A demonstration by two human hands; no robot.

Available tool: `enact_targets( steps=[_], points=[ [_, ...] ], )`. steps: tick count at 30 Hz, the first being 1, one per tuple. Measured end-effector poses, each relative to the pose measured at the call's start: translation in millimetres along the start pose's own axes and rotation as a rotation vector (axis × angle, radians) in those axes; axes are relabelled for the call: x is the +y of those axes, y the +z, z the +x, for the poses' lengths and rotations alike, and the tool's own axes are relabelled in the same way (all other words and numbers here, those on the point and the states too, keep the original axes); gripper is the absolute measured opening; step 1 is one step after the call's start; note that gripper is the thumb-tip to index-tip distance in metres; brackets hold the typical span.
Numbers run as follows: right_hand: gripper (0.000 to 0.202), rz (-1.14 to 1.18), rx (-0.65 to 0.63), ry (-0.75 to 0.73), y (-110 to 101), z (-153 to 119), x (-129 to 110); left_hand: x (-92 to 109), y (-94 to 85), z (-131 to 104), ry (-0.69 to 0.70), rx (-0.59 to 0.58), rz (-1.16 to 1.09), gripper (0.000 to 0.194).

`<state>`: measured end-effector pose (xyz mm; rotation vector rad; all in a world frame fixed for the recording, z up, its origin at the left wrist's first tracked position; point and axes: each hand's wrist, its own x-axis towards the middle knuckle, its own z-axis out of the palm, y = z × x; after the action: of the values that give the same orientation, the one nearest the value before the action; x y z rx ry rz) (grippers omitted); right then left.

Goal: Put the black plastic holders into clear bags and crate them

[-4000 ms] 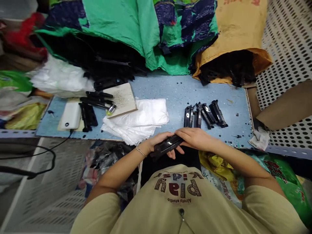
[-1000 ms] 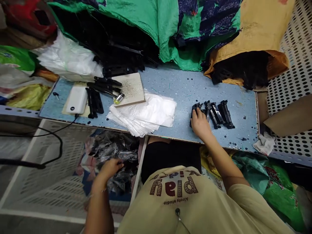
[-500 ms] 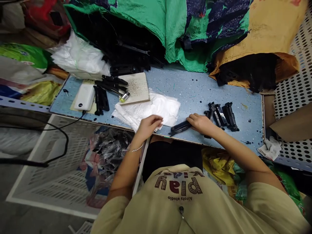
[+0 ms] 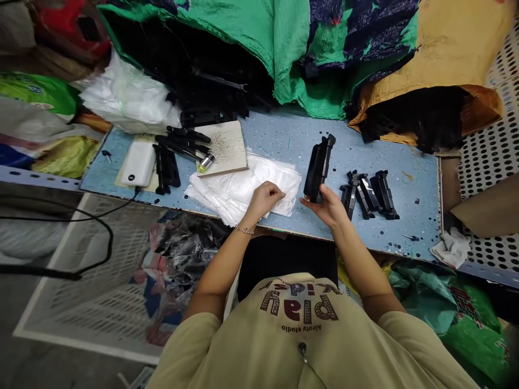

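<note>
My right hand (image 4: pixel 330 208) grips the lower end of a black plastic part (image 4: pixel 318 167), long and narrow with a bar along one side. The part is held raised, its far end pointing away from me. My left hand (image 4: pixel 265 201) is over the stack of thin white plastic bags (image 4: pixel 259 178), thumb and fingers pinched together. Whether a bag edge lies between those fingertips is hidden. Just right of my right hand, several similar black parts (image 4: pixel 368 194) lie side by side on the blue speckled table (image 4: pixel 284 132).
A board (image 4: pixel 227 146) rests on the bags' far edge, with black tools (image 4: pixel 186 141) beside it. Further left are a white power bank (image 4: pixel 139 162) and bundled white bags (image 4: pixel 130 100). Green (image 4: pixel 292 81) and orange (image 4: pixel 430 59) sacks of black parts stand behind. A white crate (image 4: pixel 48 302) sits lower left.
My right hand has lifted the black part from the table's front edge and turned it to point away from me. My left hand has moved right and slightly away over the white bags.
</note>
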<state>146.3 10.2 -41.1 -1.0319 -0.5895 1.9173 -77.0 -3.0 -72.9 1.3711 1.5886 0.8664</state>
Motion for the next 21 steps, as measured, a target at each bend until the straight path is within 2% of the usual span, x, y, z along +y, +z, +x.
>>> enact_targets(
  steps=[3, 6, 9, 13, 15, 18, 21],
  points=[
    [0.040, 0.149, 0.001, 0.055, 19.8, 19.1, 9.3, -1.1, 1.1, -0.1, 0.022, 0.000, -0.045, 0.012],
    [0.041, 0.182, 0.051, 0.096, 30.7, 31.6, 15.7, -4.9, 3.7, 0.4, 0.029, 0.040, -0.068, 0.011],
    [0.043, 0.177, 0.093, 0.104, 33.5, 35.7, 19.1, -7.0, 6.7, 0.1, 0.012, 0.077, -0.096, 0.015],
    [0.041, 0.133, 0.066, 0.098, 32.9, 37.6, 22.7, -0.5, 4.3, -9.9, 0.046, 0.079, -0.064, 0.009],
    [0.041, 0.097, 0.105, 0.067, 33.6, 40.2, 26.0, 5.1, -4.4, -21.0, 0.140, 0.115, 0.074, 0.011],
    [0.042, 0.057, 0.157, -0.020, 34.8, 41.8, 29.4, 10.6, -22.4, -37.1, 0.264, 0.166, 0.428, 0.028],
    [0.041, 0.007, 0.135, -0.119, 29.6, 30.2, 26.1, 8.9, -31.3, -39.5, 0.249, 0.152, 0.576, 0.045]
  ],
)
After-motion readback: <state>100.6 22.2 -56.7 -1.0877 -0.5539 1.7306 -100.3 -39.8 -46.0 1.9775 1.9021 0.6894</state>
